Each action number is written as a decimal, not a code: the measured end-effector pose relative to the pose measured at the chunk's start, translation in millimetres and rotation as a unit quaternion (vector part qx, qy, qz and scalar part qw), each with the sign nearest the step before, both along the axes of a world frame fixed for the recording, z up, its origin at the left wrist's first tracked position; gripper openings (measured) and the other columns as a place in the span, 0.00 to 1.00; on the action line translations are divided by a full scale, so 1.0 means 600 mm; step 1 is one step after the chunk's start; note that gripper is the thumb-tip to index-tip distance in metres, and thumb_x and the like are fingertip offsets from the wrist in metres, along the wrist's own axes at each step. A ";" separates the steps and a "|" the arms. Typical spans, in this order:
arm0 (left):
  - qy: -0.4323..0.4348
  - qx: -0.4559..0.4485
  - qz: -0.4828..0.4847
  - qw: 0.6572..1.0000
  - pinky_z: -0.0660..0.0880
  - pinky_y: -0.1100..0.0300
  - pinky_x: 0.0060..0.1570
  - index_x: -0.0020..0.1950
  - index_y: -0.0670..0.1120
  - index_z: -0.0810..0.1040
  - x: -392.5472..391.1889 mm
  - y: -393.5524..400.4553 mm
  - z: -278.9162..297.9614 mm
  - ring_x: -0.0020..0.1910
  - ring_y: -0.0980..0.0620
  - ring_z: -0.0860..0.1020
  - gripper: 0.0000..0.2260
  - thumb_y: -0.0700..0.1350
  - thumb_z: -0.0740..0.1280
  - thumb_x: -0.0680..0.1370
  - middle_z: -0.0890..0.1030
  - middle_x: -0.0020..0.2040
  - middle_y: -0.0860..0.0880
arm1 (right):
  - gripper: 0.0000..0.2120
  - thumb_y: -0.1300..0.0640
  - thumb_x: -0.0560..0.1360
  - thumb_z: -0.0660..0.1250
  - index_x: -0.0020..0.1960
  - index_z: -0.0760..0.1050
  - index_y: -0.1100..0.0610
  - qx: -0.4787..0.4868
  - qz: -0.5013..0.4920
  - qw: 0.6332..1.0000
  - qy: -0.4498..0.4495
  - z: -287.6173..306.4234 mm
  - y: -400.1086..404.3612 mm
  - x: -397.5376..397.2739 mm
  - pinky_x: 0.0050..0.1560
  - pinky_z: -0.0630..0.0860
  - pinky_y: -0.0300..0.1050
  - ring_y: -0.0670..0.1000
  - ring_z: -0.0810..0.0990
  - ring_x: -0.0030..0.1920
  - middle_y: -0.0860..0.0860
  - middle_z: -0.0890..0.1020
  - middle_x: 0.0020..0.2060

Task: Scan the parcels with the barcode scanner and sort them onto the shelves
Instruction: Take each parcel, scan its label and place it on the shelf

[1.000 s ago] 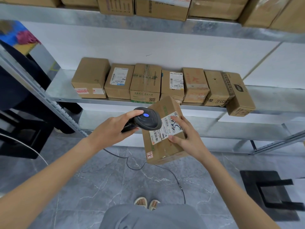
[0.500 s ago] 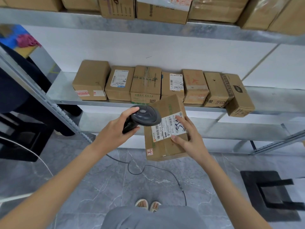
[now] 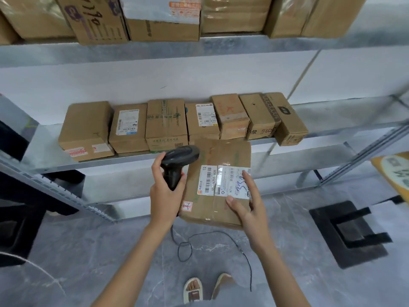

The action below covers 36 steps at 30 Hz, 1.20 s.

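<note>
A grey marbled floor (image 3: 93,251) is seen below a run of galvanised metal shelving set against a pale wall; the middle shelf (image 3: 332,111) carries a row of brown boxes (image 3: 177,122) packed side by side, and the top shelf (image 3: 221,44) is crowded with more cartons. The parcel (image 3: 218,185) being handled is held in the air just in front of the middle shelf's edge, its labelled face turned upward, presumably so that the shipping label (image 3: 223,182) can be read; it is gripped by the right hand (image 3: 247,204), the thumb pressed on the top face and the fingers laid along the right edge over the label's corner. The barcode scanner (image 3: 178,163) is clasped by its handle in the left hand (image 3: 164,191), fingers wrapped firmly around it; its head is held above the parcel's upper left corner, near the barcode; its cable (image 3: 188,247) is left trailing in loops on the floor. Whether the scan has registered cannot be told. Open room is offered on the middle shelf to the right of the row, and on the lower shelf (image 3: 287,160) behind the parcel; the shelf's front lip and the slanted upright (image 3: 363,151) at the right are the edges to be cleared, it is judged.
</note>
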<state>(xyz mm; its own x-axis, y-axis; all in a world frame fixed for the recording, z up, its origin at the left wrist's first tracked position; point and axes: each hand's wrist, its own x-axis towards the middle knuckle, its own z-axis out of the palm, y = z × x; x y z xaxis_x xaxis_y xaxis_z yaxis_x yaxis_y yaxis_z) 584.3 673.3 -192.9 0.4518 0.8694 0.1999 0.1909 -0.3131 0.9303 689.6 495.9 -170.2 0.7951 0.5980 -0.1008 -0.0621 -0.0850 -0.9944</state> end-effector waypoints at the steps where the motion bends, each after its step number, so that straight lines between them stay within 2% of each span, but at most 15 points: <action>1: -0.006 -0.005 -0.004 1.000 0.77 0.60 0.44 0.70 0.72 0.57 0.016 -0.008 0.002 0.48 0.57 0.81 0.35 0.43 0.73 0.79 0.81 0.56 0.51 | 0.32 0.59 0.75 0.73 0.74 0.66 0.42 0.007 -0.015 1.000 0.007 -0.001 -0.009 0.007 0.73 0.66 0.62 0.53 0.64 0.76 0.49 0.67 0.76; 4: -0.026 -0.021 -0.034 0.999 0.78 0.65 0.42 0.67 0.75 0.60 0.065 -0.027 0.015 0.45 0.61 0.83 0.35 0.40 0.73 0.79 0.81 0.51 0.59 | 0.32 0.62 0.76 0.71 0.73 0.66 0.39 0.019 -0.064 0.998 0.016 0.001 -0.042 0.036 0.72 0.68 0.60 0.52 0.67 0.75 0.48 0.67 0.75; 7: -0.035 -0.025 -0.072 0.997 0.76 0.73 0.39 0.70 0.70 0.60 0.130 -0.052 0.027 0.44 0.68 0.82 0.34 0.39 0.73 0.79 0.79 0.52 0.62 | 0.32 0.61 0.76 0.71 0.72 0.66 0.36 0.034 -0.103 0.994 0.015 0.004 -0.082 0.076 0.71 0.71 0.56 0.49 0.69 0.73 0.45 0.69 0.74; 11: -0.038 -0.022 -0.143 0.989 0.75 0.74 0.41 0.71 0.68 0.60 0.240 -0.109 0.043 0.47 0.70 0.81 0.34 0.39 0.73 0.79 0.79 0.51 0.71 | 0.31 0.59 0.76 0.72 0.70 0.68 0.32 0.049 -0.167 0.985 0.010 0.009 -0.152 0.147 0.69 0.73 0.56 0.48 0.72 0.70 0.42 0.71 0.72; 14: -0.032 -0.003 -0.202 0.979 0.75 0.72 0.42 0.70 0.70 0.60 0.332 -0.167 0.055 0.46 0.69 0.81 0.34 0.40 0.73 0.79 0.77 0.51 0.77 | 0.31 0.52 0.73 0.75 0.67 0.69 0.27 0.053 -0.223 0.973 0.006 0.017 -0.212 0.201 0.68 0.74 0.52 0.46 0.72 0.70 0.38 0.71 0.71; 17: -0.025 0.009 -0.252 0.967 0.74 0.69 0.42 0.71 0.71 0.60 0.416 -0.230 0.063 0.48 0.69 0.79 0.33 0.43 0.73 0.79 0.78 0.52 0.75 | 0.31 0.48 0.70 0.73 0.69 0.68 0.29 0.044 -0.275 0.961 0.004 0.017 -0.270 0.248 0.70 0.71 0.58 0.49 0.70 0.73 0.41 0.69 0.74; 20: -0.036 -0.010 -0.301 0.953 0.77 0.60 0.48 0.71 0.70 0.60 0.490 -0.290 0.064 0.51 0.67 0.79 0.32 0.44 0.73 0.79 0.78 0.55 0.69 | 0.31 0.47 0.70 0.73 0.70 0.67 0.30 0.040 -0.322 0.946 -0.009 0.018 -0.330 0.288 0.72 0.68 0.61 0.51 0.67 0.75 0.43 0.67 0.75; 23: -0.047 -0.002 -0.353 0.934 0.73 0.74 0.45 0.71 0.68 0.62 0.559 -0.347 0.069 0.50 0.72 0.78 0.32 0.41 0.73 0.79 0.77 0.52 0.75 | 0.31 0.46 0.71 0.73 0.69 0.67 0.28 0.031 -0.368 0.929 -0.020 0.024 -0.391 0.318 0.72 0.69 0.61 0.51 0.67 0.74 0.41 0.67 0.75; 24: -0.049 0.002 -0.371 0.928 0.72 0.76 0.44 0.69 0.70 0.62 0.582 -0.367 0.074 0.49 0.72 0.78 0.32 0.41 0.73 0.79 0.77 0.51 0.76 | 0.31 0.47 0.71 0.73 0.69 0.67 0.28 0.032 -0.384 0.922 -0.025 0.027 -0.411 0.328 0.71 0.69 0.61 0.50 0.68 0.74 0.40 0.67 0.75; 26: -0.048 0.000 -0.405 0.913 0.74 0.71 0.44 0.66 0.76 0.61 0.629 -0.407 0.086 0.47 0.68 0.80 0.33 0.43 0.73 0.79 0.78 0.48 0.73 | 0.31 0.50 0.73 0.74 0.69 0.68 0.28 0.038 -0.417 0.907 -0.037 0.034 -0.449 0.352 0.71 0.69 0.62 0.51 0.67 0.74 0.40 0.68 0.74; 29: -0.060 0.014 -0.450 0.891 0.74 0.74 0.42 0.70 0.67 0.61 0.705 -0.467 0.102 0.47 0.68 0.80 0.31 0.42 0.73 0.79 0.79 0.49 0.72 | 0.30 0.56 0.76 0.74 0.68 0.69 0.29 0.047 -0.461 0.885 -0.052 0.047 -0.504 0.394 0.71 0.68 0.64 0.53 0.67 0.75 0.42 0.69 0.74; 32: -0.082 0.027 -0.491 0.867 0.72 0.78 0.46 0.72 0.65 0.60 0.783 -0.526 0.126 0.50 0.71 0.79 0.31 0.42 0.73 0.80 0.75 0.53 0.80 | 0.29 0.54 0.76 0.74 0.68 0.69 0.29 0.040 -0.493 0.866 -0.071 0.067 -0.551 0.444 0.71 0.68 0.64 0.52 0.64 0.76 0.41 0.68 0.74; 34: -0.102 0.028 -0.514 0.851 0.71 0.79 0.47 0.72 0.66 0.60 0.838 -0.565 0.141 0.52 0.73 0.77 0.32 0.42 0.73 0.80 0.74 0.56 0.79 | 0.29 0.50 0.73 0.74 0.68 0.69 0.29 0.030 -0.514 0.852 -0.091 0.083 -0.582 0.483 0.72 0.67 0.62 0.49 0.64 0.76 0.40 0.68 0.74; 36: -0.124 0.040 -0.533 0.836 0.70 0.80 0.49 0.73 0.64 0.60 0.894 -0.602 0.154 0.54 0.75 0.76 0.31 0.42 0.72 0.80 0.73 0.57 0.79 | 0.29 0.50 0.73 0.73 0.69 0.69 0.31 0.034 -0.524 0.843 -0.116 0.098 -0.612 0.527 0.73 0.66 0.61 0.48 0.63 0.76 0.40 0.69 0.74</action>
